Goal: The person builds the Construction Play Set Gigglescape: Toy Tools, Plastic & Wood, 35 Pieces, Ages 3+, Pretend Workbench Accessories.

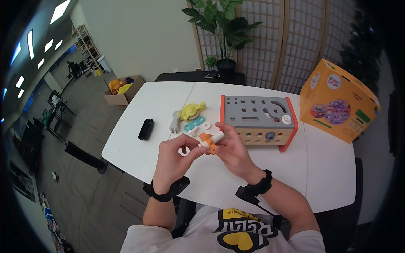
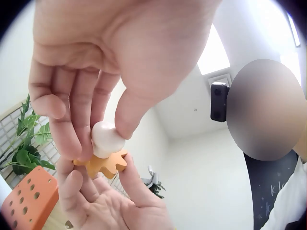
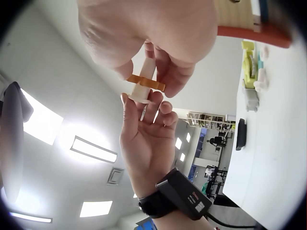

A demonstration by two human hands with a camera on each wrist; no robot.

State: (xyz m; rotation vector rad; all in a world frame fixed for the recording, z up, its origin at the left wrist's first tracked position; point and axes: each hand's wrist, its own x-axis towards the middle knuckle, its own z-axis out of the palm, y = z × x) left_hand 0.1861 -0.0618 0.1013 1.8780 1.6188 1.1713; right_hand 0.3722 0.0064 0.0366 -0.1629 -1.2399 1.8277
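An orange toothed piece (image 1: 209, 144) with a white peg (image 1: 217, 136) through it is held between the two hands above the table. The left hand (image 1: 176, 157) pinches the peg's round white head (image 2: 108, 138) between thumb and fingers. The right hand (image 1: 236, 157) grips the orange piece (image 2: 103, 165) by its edges. In the right wrist view the peg's shaft (image 3: 148, 70) passes through the orange piece (image 3: 146, 83), and its wide head sits at the left hand's fingertips.
Behind the hands lie a yellow toy piece (image 1: 191, 111), a grey piece (image 1: 174, 122), a teal link (image 1: 194, 123) and white parts. A black case (image 1: 146, 129) is at left. A grey-topped toy bench (image 1: 255, 111) and orange box (image 1: 337, 101) stand at right.
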